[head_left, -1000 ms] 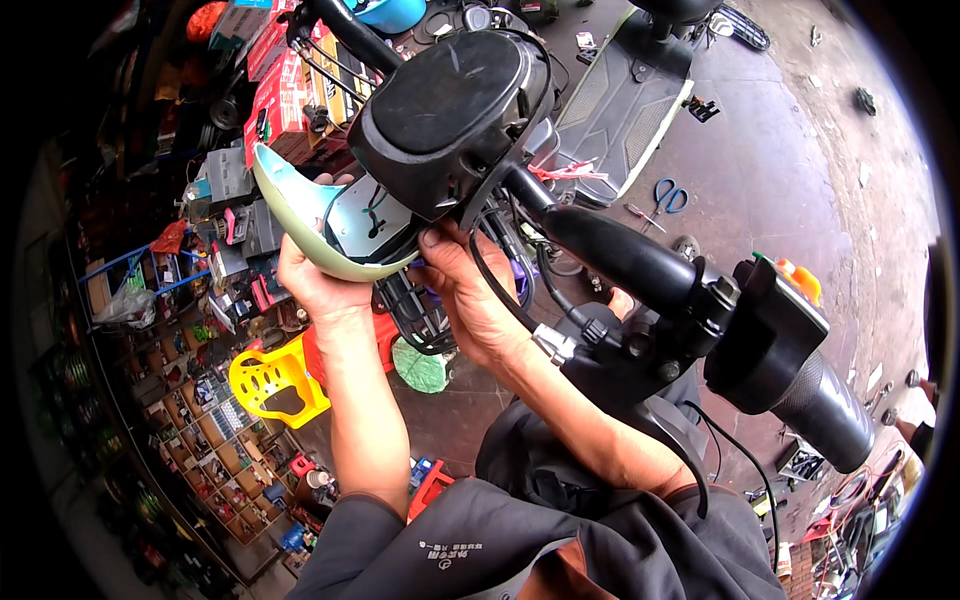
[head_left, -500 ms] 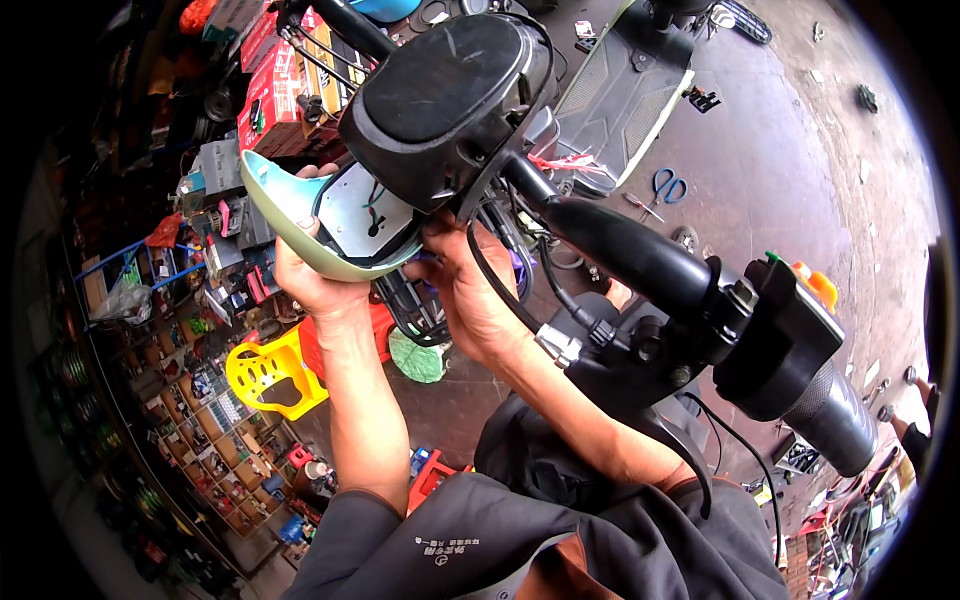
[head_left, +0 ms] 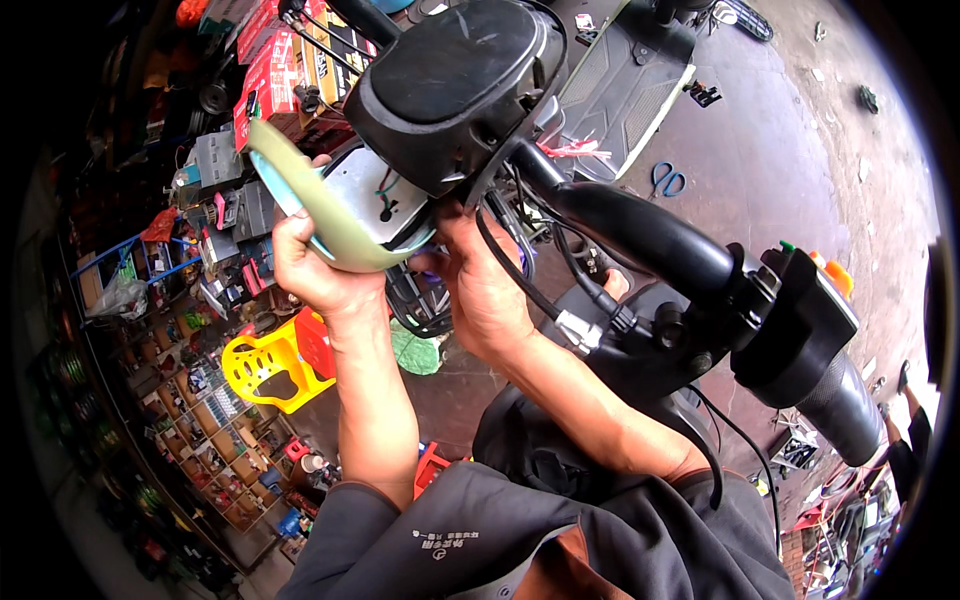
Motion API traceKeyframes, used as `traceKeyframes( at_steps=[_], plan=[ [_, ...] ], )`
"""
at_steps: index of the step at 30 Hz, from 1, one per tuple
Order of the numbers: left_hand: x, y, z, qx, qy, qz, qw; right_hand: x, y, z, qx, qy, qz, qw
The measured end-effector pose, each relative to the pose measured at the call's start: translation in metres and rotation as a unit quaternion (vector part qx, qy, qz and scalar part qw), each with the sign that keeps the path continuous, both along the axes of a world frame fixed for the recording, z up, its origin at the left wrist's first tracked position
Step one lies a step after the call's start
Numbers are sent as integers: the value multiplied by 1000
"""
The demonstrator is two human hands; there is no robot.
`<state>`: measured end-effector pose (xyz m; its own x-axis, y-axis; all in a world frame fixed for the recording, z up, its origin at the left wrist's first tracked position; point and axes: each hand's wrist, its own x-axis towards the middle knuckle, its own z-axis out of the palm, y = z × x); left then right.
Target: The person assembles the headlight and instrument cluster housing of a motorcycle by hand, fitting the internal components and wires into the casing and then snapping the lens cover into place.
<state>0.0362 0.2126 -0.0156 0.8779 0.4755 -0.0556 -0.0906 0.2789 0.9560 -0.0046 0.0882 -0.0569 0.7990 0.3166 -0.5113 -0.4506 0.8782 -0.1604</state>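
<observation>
My left hand [head_left: 330, 280] grips a pale green curved shell [head_left: 345, 228] of the scooter's front, its thumb on the outside and fingertips showing at the far side. Against the shell sits a grey-white plate [head_left: 362, 190] with a dark hole and thin red and green wires. Just right of the shell's lower end, my right hand [head_left: 485, 285] has its fingers bent together below the dash. What its fingertips pinch is hidden. Overhead is the scooter's black instrument housing [head_left: 455, 75], and black cables [head_left: 415, 310] hang between my hands.
The black handlebar [head_left: 640, 235] runs to a grip [head_left: 840, 410] at the right. On the floor lie blue-handled scissors [head_left: 667, 180]. A yellow plastic seat [head_left: 275, 365] and compartment trays [head_left: 215, 440] stand at the left. A second scooter's footboard [head_left: 630, 95] is beyond.
My left hand has tilted the green shell, so more of its outer face shows and less of its inside. My right hand stays beneath the dash. The handlebar has shifted slightly right in view.
</observation>
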Motion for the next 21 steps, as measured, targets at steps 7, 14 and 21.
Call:
traceKeyframes(
  at_steps=[7, 14, 21],
  plan=[
    [12, -32, 22, -6, 46, 64, 997, -2, 6, -3, 8, 6, -20, 1000],
    [22, -45, 29, 47, 33, 38, 998, -9, -1, -12, -27, -96, 13, 995],
    [28, -57, 34, 71, 17, 0, 997, -7, -11, -6, -185, -156, 66, 968]
  ],
)
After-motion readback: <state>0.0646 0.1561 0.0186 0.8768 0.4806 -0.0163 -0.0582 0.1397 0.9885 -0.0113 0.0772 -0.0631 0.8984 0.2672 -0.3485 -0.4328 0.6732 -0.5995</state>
